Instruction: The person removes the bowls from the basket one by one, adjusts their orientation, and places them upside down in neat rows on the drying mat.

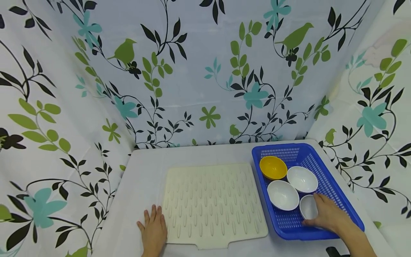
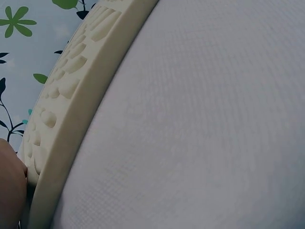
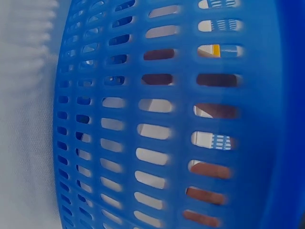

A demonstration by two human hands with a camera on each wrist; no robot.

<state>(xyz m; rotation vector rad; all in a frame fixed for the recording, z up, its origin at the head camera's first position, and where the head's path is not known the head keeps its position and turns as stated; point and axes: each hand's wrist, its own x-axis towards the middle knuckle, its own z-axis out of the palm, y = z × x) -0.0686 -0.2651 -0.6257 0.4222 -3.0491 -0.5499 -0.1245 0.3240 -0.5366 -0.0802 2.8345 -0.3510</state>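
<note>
A blue plastic basket (image 1: 277,225) stands at the right and contains a yellow bowl (image 1: 273,168) and several white bowls. My right hand (image 1: 329,214) reaches into its front right corner and grips the nearest white bowl (image 1: 309,207) by the rim, thumb and fingers spread apart over it. In the right wrist view, the slotted basket wall (image 3: 181,114) hides most of that hand. A cream drain board (image 1: 213,203) with raised ridges lies in the middle. Against its front left edge my left hand (image 1: 153,230) rests on the table, fingers straight. Only part of it shows in the left wrist view.
Two more white bowls, one on the left (image 1: 283,195) and one further back (image 1: 302,179), sit beside the gripped one. The table (image 1: 141,178) has a white cover. Leaf-and-bird patterned curtains (image 1: 192,89) enclose it at the back and both sides.
</note>
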